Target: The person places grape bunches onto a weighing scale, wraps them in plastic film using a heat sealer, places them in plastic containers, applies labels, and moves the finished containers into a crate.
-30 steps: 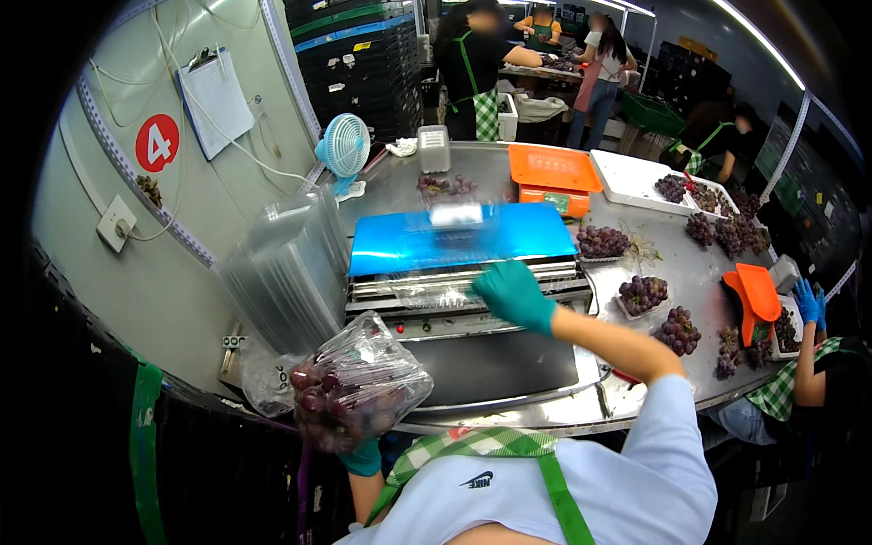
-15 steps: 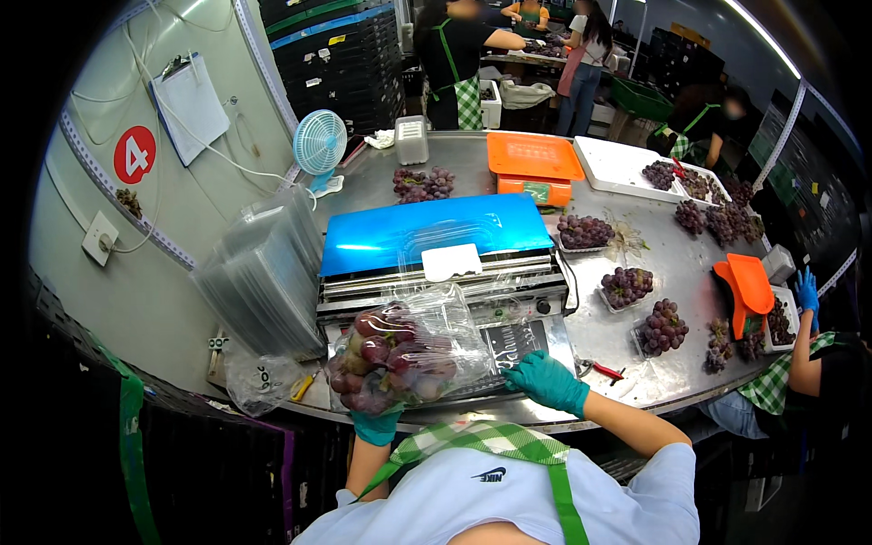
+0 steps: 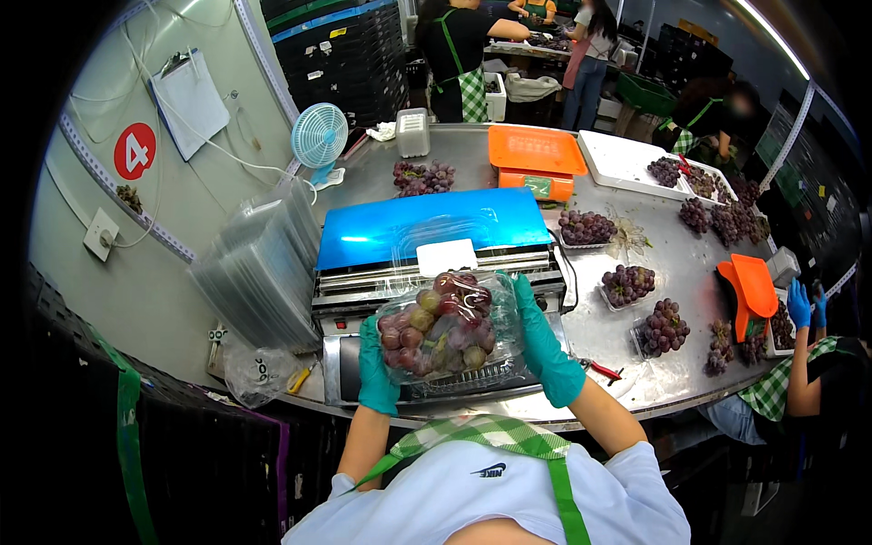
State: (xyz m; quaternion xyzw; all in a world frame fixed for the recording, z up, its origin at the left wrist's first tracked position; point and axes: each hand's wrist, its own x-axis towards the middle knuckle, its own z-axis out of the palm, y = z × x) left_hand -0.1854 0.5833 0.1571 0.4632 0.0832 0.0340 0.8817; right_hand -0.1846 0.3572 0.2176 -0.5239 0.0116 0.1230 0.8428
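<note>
A clear tray of red and greenish grapes (image 3: 440,325), covered in shiny film, is held level between my hands above the front plate of the film-wrapping machine (image 3: 363,232). My left hand (image 3: 376,368), in a teal glove, grips the tray's left side, its fingertips partly hidden. Along the right side, my right hand (image 3: 548,350), gloved alike, is closed on the tray and the film at its edge. Behind the tray is the machine's metal front, with a white label (image 3: 447,257) on it and a blue film surface sloping up behind.
Stacked clear trays (image 3: 263,263) stand left of the machine, near a blue fan (image 3: 320,136). Red-handled snips (image 3: 601,370) and grape trays (image 3: 627,286) lie to the right. Orange scales (image 3: 536,154) stand at the back. A blue-gloved co-worker's hand (image 3: 799,304) is far right.
The wrapped grapes have moved right and forward and turned level. My right hand has come from the machine's front plate to the tray's right side; my left now shows at its left.
</note>
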